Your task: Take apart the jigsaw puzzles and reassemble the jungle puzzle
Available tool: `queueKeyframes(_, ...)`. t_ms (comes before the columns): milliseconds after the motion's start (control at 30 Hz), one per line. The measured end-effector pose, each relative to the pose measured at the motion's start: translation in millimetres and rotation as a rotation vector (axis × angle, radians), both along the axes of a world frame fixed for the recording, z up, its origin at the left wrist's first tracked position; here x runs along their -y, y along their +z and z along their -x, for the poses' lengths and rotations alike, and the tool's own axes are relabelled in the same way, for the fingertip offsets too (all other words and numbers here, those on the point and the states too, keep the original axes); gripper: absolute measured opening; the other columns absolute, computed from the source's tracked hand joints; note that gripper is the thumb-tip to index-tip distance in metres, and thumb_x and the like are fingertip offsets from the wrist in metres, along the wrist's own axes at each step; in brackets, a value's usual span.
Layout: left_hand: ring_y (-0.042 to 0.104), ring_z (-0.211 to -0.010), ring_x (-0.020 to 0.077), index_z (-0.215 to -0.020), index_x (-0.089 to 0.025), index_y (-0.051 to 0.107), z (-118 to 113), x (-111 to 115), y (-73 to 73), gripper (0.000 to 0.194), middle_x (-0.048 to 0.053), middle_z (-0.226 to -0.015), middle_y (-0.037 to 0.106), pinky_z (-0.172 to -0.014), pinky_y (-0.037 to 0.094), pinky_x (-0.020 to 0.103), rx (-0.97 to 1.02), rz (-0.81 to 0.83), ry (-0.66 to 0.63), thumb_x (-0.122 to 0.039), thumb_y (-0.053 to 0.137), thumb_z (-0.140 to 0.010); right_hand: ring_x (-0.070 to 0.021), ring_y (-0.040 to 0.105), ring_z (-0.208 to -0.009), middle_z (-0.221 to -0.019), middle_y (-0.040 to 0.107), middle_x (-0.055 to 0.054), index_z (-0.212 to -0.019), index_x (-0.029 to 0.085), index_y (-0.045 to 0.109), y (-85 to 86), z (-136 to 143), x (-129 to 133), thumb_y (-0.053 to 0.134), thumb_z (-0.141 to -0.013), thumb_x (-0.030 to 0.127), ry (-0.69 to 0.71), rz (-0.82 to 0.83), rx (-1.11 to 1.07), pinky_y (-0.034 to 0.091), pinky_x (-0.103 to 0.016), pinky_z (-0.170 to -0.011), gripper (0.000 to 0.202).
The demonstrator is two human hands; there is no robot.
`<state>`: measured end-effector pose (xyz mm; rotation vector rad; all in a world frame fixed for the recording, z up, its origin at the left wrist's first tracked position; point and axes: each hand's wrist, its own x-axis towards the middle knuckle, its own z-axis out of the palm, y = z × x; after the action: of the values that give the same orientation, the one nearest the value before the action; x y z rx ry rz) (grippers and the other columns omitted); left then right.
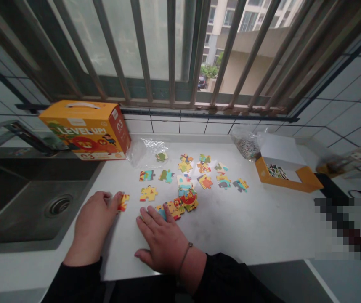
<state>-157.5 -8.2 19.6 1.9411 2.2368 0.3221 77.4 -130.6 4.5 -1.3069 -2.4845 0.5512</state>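
Note:
My left hand (94, 219) is closed on a red and yellow jigsaw piece (124, 202), thumb and fingers at its left edge, close to the sink side of the counter. With fingers spread flat, my right hand (164, 242) rests on the lower left end of a joined strip of jigsaw pieces (189, 200); part of that strip is hidden under the fingers. Between and above the hands lies a loose yellow piece (148, 193). Farther back are a striped piece (147, 175), a green and blue piece (167, 176) and several other loose pieces (205, 181).
An orange puzzle box (87, 132) stands at the back left beside the sink (35, 210). Clear plastic wrapping (145, 151) lies next to it. At the right are a bag of small pieces (246, 147) and an open orange tray box (289, 182). A barred window closes off the back.

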Motion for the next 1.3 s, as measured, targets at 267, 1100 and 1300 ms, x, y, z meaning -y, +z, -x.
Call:
queueKeyframes(267,0.055,-0.152,0.0353,-0.154,-0.016,0.058,-70.4,50.0,-43.0,0.054,0.019,-0.164,0.058,-0.129,0.041,0.056,0.107,-0.271,-0.675,-0.046,0.044,-0.111,-0.0398,0.010,-0.174,-0.186,0.012,-0.018,-0.176,0.015,0.032,-24.4,-36.5,-2.0,0.057,-0.108,0.056,-0.436,-0.025,0.095,0.006,-0.077,-0.135,0.083)
queueKeyframes(1100,0.035,-0.167,0.0390,-0.178,-0.035,0.026,-160.7,111.5,-54.8,0.087,0.012,-0.183,0.030,-0.136,0.023,0.069,0.044,-0.084,-1.113,-0.067,0.059,-0.104,-0.0538,0.022,-0.168,-0.183,0.023,-0.022,-0.172,0.017,0.044,-42.8,-153.2,65.5,0.048,-0.112,0.048,-1.000,-0.091,0.374,0.019,-0.089,-0.123,0.067)
queueKeyframes(1300,0.034,-0.167,0.0393,-0.179,-0.023,0.025,-169.8,74.6,-64.1,0.081,0.017,-0.180,0.036,-0.136,0.017,0.071,0.052,-0.152,-0.917,-0.063,0.046,-0.111,-0.0365,0.015,-0.173,-0.184,0.023,-0.014,-0.176,0.017,0.034,-20.5,-128.0,17.1,0.042,-0.112,0.030,-0.567,-0.056,0.268,0.019,-0.075,-0.134,0.065)
